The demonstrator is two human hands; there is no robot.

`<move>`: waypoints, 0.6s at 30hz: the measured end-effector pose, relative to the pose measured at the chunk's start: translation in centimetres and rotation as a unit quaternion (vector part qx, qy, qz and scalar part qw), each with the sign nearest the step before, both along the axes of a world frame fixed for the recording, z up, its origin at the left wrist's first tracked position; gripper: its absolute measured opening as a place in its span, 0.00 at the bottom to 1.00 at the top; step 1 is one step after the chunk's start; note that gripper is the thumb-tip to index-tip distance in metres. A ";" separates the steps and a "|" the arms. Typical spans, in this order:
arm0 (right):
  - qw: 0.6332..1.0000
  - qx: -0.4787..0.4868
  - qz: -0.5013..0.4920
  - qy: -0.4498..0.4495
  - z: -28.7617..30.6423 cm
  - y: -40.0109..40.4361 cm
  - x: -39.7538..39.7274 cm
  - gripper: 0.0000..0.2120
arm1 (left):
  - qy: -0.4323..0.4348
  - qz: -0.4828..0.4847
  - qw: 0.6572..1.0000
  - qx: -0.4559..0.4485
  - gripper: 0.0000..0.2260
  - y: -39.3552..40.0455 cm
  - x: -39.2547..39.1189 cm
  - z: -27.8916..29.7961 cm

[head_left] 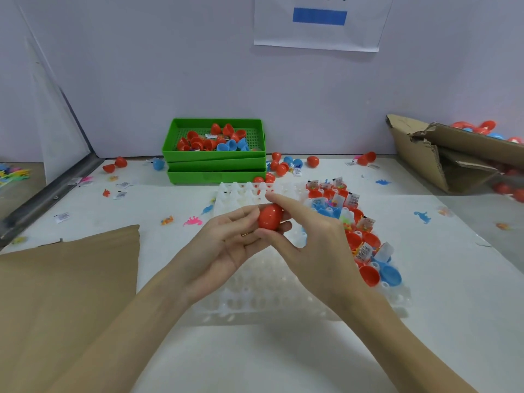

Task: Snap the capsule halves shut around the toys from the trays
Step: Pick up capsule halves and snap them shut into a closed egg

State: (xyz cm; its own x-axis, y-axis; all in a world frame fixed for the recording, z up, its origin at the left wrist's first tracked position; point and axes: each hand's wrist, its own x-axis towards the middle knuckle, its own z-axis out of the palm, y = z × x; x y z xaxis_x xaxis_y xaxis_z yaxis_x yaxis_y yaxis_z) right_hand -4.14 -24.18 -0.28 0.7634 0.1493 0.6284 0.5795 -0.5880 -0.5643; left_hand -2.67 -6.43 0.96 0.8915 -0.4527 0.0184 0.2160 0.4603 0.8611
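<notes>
White counter (283, 361) carries everything. Brown paper sheet (62, 293) covers its near left; a torn cardboard box (442, 157) lies tipped at far right, red and blue capsules showing behind its flap. Stack of green trays (215, 165) stands at the back wall, the top one holding loose red and blue capsule halves plus a few small packets. White moulded tray (255, 296) sits mid-counter, partly under the person's arms; its right columns hold open red and blue halves (380, 275) with small toys and barcode-labelled packets inside, its left cups look bare. A second white tray (241, 195) lies just behind it, near the green stack. Red capsule (270, 217) is held above the white tray, between both hands, egg-shaped, glossy, looks closed, seam not clear. Left hand (226, 245) grips it from below, fingers curled round its underside. Right hand (309, 236) pinches it from the right, thumb under, index finger stretched over the top. Closed red capsules and a few blue ones (283, 164) are scattered right of the green stack, two more red pieces (114, 165) left of it. Flat dinosaur toys, blue (422, 216) and pink (192, 221), and loose white packets lie around the counter.
</notes>
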 end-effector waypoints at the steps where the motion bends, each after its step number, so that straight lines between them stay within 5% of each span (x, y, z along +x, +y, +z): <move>1: 1.000 -0.008 -0.002 0.015 0.0 -0.1 0.0 0.27 | -0.017 0.013 0.999 0.023 0.19 -0.2 -0.1 -0.1; 4: 0.998 -0.037 0.003 0.045 -0.1 -0.1 0.1 0.26 | -0.066 0.082 0.989 0.100 0.16 -0.6 -0.2 -0.3; 13: 1.000 0.001 -0.011 -0.006 -0.7 0.3 0.3 0.21 | -0.085 0.103 0.985 0.107 0.19 -1.1 -0.3 -0.6; 18: 0.997 0.002 0.032 0.069 -0.3 -0.1 0.6 0.25 | -0.155 0.163 0.950 0.215 0.18 -0.7 0.1 -0.9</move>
